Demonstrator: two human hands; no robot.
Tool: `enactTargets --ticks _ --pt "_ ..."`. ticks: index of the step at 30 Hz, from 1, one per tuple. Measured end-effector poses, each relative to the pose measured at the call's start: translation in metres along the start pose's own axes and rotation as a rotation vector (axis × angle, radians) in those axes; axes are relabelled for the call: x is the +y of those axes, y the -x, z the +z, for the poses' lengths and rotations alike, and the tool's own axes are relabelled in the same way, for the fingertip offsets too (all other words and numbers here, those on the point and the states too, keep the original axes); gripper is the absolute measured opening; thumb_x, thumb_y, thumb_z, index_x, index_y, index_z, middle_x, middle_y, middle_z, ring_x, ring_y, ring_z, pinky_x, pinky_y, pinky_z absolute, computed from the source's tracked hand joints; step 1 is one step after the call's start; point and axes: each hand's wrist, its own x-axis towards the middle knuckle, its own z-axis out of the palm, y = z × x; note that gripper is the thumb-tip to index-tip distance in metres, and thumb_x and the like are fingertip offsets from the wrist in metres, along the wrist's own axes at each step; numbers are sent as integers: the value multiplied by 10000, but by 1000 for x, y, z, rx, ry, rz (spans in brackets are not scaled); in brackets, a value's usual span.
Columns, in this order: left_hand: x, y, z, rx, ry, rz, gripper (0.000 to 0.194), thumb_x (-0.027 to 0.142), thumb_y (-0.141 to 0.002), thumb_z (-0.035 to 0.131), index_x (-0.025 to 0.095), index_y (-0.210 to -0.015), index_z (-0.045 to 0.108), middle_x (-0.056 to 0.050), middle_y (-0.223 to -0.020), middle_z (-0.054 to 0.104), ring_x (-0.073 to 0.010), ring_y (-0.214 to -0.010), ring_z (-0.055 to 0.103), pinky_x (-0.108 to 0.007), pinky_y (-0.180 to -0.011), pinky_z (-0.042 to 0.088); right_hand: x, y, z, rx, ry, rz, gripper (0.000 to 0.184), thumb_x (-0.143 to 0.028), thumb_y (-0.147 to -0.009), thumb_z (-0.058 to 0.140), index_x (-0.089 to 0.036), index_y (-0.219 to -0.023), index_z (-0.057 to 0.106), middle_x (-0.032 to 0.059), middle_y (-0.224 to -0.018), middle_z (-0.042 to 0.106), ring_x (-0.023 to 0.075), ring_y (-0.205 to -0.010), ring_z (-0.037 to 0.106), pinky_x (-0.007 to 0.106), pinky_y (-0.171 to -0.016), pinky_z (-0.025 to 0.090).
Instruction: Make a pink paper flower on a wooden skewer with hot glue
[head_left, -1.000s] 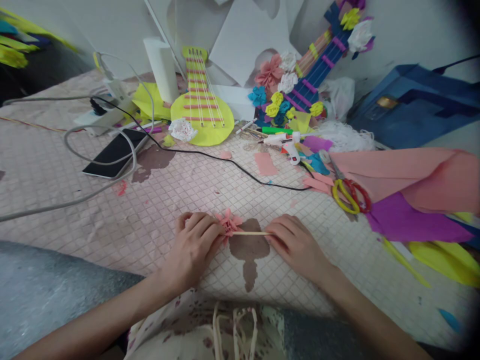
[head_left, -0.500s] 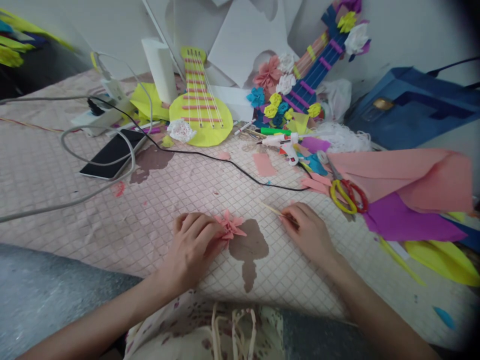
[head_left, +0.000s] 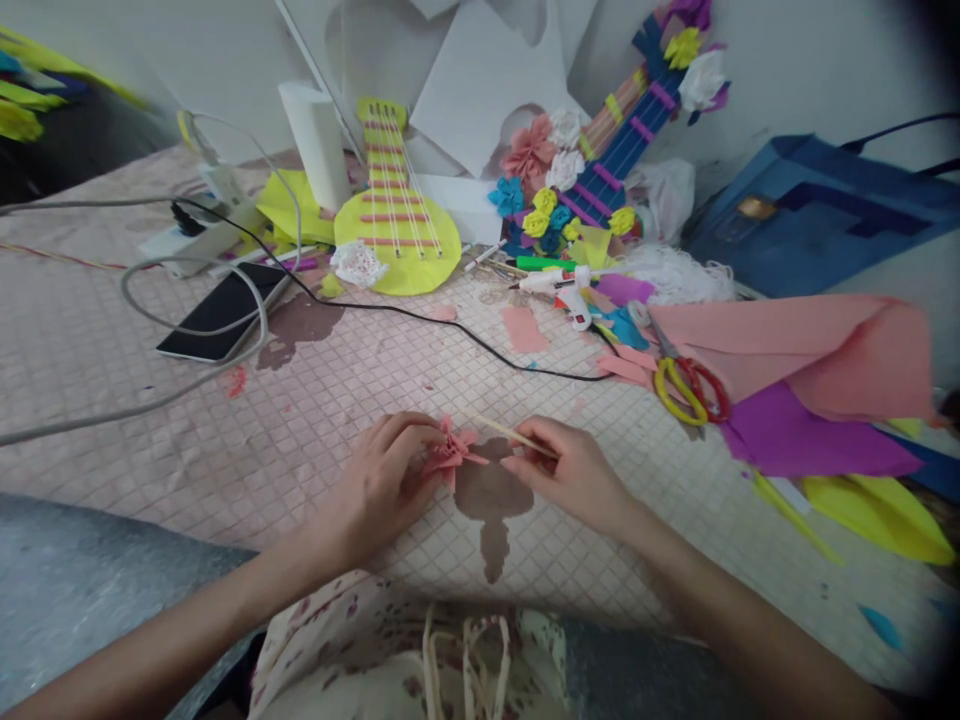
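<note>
Head camera view: a small, coral-pink paper flower with pointed petals [head_left: 452, 450] sits low over the near part of the bench [head_left: 337, 400], beside a brown patch [head_left: 491, 490] on the grid-patterned cover. The left hand [head_left: 386, 480] has its fingers curled together over the flower's left edge, apparently pinching it; the petals hide the exact contact. The right hand [head_left: 581, 465] pinches a thin, pale, straight stick [head_left: 491, 424] between thumb and fingers towards one end, its free end reaching up and across to beside the flower. Whether that end touches a petal, I cannot tell.

Beyond the hands lie a white glue gun [head_left: 576, 305] and scissors with one red and one yellow handle [head_left: 679, 360], both well apart from the flower.

As a judgement, the flower should weigh next to nothing and be soft, its petals quick to crease or tear under a hard squeeze; the gathered centre or base is the safest hold, with a light pinch. The stick looks light and fairly stiff but slender enough to snap if bent, and best held near an end, without twisting.
</note>
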Motion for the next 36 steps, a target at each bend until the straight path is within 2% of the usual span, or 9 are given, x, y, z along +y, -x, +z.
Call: enactTargets --ticks 2,5,8,12,16,23,26,30,36 --pt "-1 -3 -2 -17 23 -10 222 168 -846 579 191 -1064 544 -73 -1096 575 -201 -1041 529 -363 -902 449 -8 -4 6 -63 22 -29 134 -290 -796 618 -204 -757 525 -48 -647 521 102 -588 482 219 -538 340" --pt "-4 -7 -8 -58 79 -21 208 174 -863 545 186 -1070 542 -67 -1079 584 -186 -1019 544 -336 -878 463 -12 -9 14 -74 46 -82 112 -217 -814 580 -197 -723 518 -51 -652 520 93 -597 472 215 -557 319" --pt "-11 -11 -14 -107 73 -90 262 100 -840 497 191 -1082 539 -48 -1037 604 -169 -972 568 -302 -808 481 -9 -13 18 -48 34 -92 119 -147 -827 527 -192 -717 517 -48 -664 526 90 -613 479 214 -578 322" --pt "-23 -26 -14 -153 59 -93 172 127 -824 534 199 -971 586 -12 -914 644 -138 -813 608 -260 -704 486 -2 -17 15 36 40 -78 134 -144 -812 516 -192 -689 497 -48 -626 489 96 -585 461 215 -559 313" --pt "-27 -55 -12 -149 66 1 95 149 -819 552 182 -887 609 -2 -832 654 -132 -775 610 -253 -699 487 9 -27 4 124 61 -106 128 -154 -811 506 -196 -690 502 -46 -623 496 99 -567 451 217 -552 308" --pt "-29 -102 -7 -231 93 132 62 194 -801 592 175 -859 604 -16 -876 662 -152 -845 604 -279 -763 474 31 -40 -11 229 102 -98 85 -183 -831 515 -192 -758 557 -29 -655 538 110 -596 471 224 -577 328" --pt "-33 -104 -4 -272 122 117 66 194 -798 596 175 -860 607 -12 -854 665 -144 -813 608 -266 -730 478 31 -37 -11 231 80 -82 46 -201 -833 534 -194 -796 560 -22 -693 558 114 -625 488 222 -591 344" --pt "-38 -99 1 -225 163 97 42 179 -828 565 166 -828 605 -15 -828 653 -131 -786 607 -253 -709 481 21 -32 -14 239 -10 -25 46 -225 -832 557 -194 -863 567 -22 -728 574 102 -618 484 211 -573 349" --pt "-39 -96 6 -197 119 196 120 139 -793 608 173 -909 612 -27 -873 619 -149 -847 578 -267 -731 474 8 -32 -17 138 -31 -8 167 -234 -867 510 -191 -705 510 -57 -588 457 79 -531 390 206 -512 283"
